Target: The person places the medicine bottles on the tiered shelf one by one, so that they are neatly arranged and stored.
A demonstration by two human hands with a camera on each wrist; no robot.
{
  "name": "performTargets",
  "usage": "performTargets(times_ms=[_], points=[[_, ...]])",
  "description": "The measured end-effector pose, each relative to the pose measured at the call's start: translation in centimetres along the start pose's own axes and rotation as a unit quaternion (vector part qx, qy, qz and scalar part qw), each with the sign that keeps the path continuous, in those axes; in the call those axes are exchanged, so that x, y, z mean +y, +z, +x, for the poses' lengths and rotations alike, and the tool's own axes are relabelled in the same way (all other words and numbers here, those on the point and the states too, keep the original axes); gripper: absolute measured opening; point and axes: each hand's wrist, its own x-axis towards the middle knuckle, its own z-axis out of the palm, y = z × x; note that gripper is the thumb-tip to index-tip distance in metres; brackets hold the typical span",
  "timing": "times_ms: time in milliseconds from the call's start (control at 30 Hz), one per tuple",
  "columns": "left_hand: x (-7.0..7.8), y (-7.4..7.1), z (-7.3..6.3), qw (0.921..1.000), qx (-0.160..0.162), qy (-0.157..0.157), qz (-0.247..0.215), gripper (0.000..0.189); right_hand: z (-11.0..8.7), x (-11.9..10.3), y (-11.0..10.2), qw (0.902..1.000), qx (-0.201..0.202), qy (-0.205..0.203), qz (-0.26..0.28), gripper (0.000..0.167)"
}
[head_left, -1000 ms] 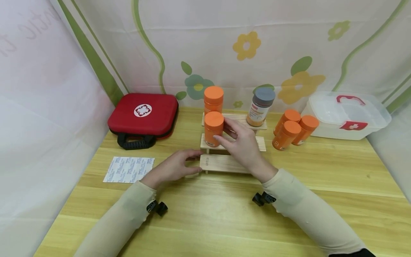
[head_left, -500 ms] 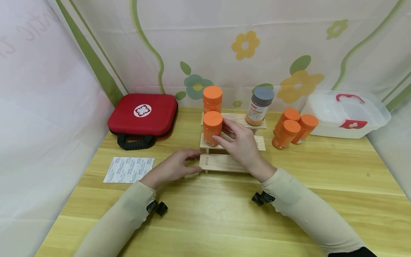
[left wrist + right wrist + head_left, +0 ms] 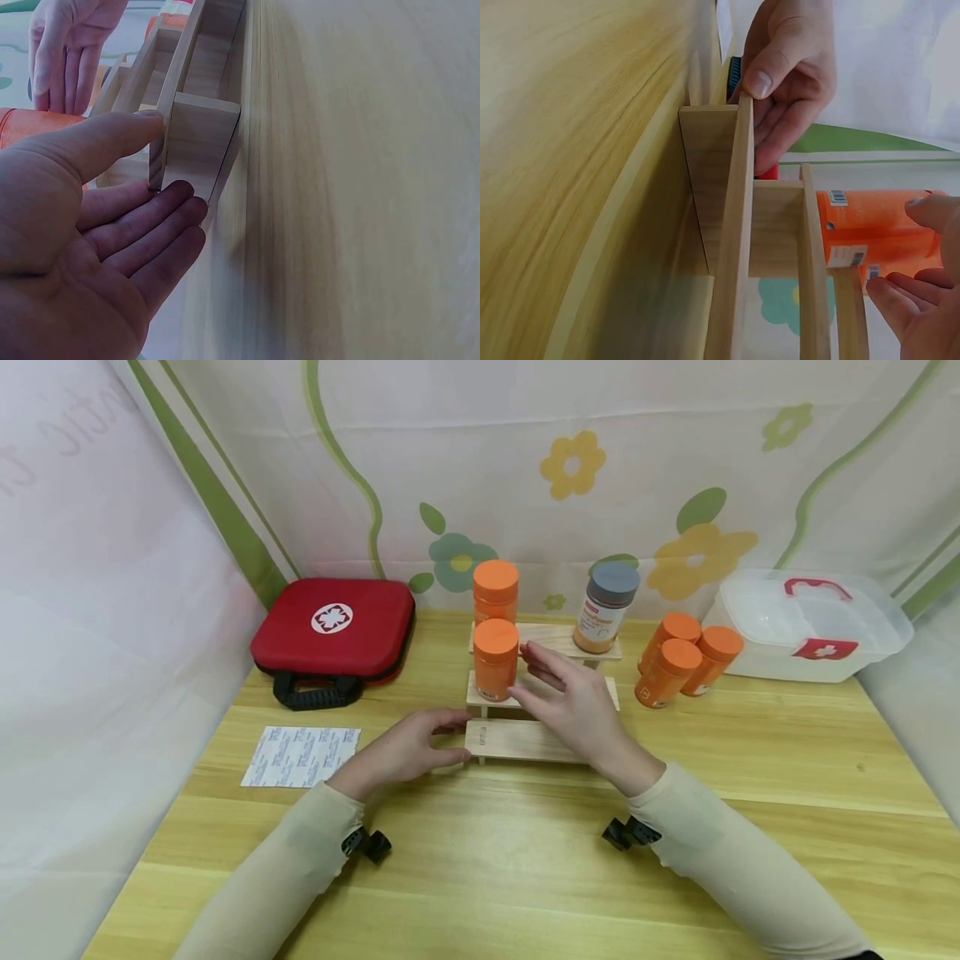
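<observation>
Pinching the end of the lowest step of a wooden rack, the left hand holds it between thumb and fingers. The right hand, thumb and fingers spread, is just beside an orange bottle upright on the middle step; whether they touch cannot be told. Behind stand another orange bottle and a grey-capped bottle.

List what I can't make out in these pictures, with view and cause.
Right end of the lowest step: head view, hidden by the right hand; right wrist view, cut off by the bottom edge.
Print on the white sheet: head view, too small.
Inside of the red case: head view, hidden because it is closed.
</observation>
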Motion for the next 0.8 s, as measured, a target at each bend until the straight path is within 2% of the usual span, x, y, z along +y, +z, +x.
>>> performTargets(times_ms=[333, 800], points=[[0.2, 0.0, -0.2, 1.0000, 0.002, 0.001, 0.000, 0.063, -1.5, -0.2, -2.6, 0.9993, 0.018, -0.007, -0.032, 0.058], [0.2, 0.0, -0.2, 1.0000, 0.001, 0.006, -0.006, 0.062, -3.2, -0.2, -5.3, 0.9985, 0.038, -0.021, -0.034, 0.060]])
